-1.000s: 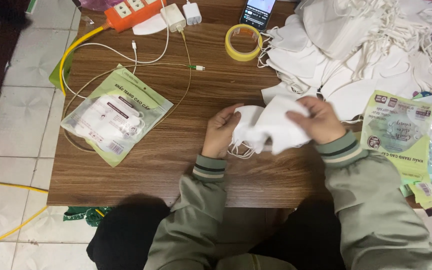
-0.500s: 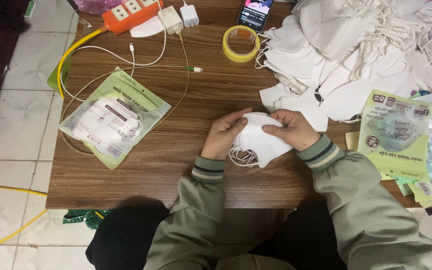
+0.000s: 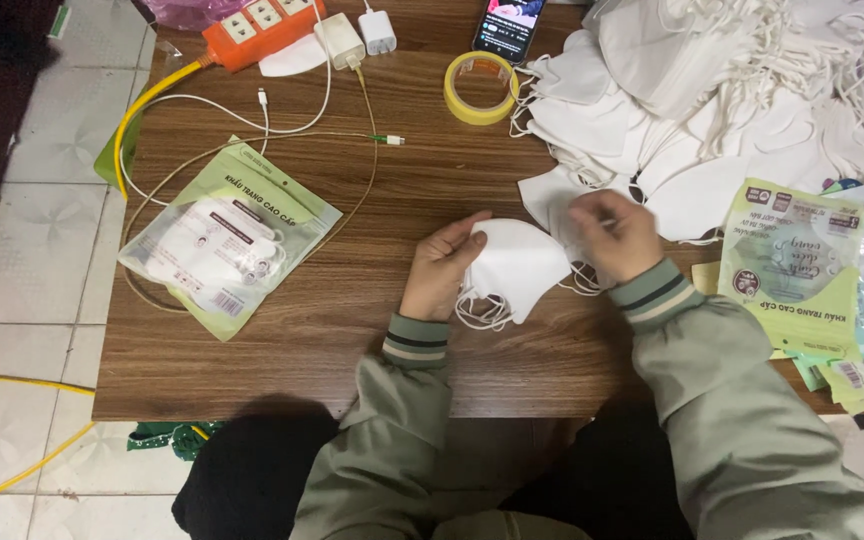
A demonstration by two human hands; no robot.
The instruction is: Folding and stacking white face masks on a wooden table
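We hold a folded white mask (image 3: 512,268) near the front edge of the table (image 3: 352,330), our left hand (image 3: 442,268) grasping its left end, its long axis running left to right toward our right hand (image 3: 617,235), which pinches at the mask pile (image 3: 712,110). 1 filled green-and-clear pouch (image 3: 222,238) lies toward the left edge, flat green pouches (image 3: 792,265) at the right edge

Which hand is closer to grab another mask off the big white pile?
Probably the right hand. It sits beside the pile of white masks at the table's right end. The left hand is farther from the pile and is holding the folded mask.
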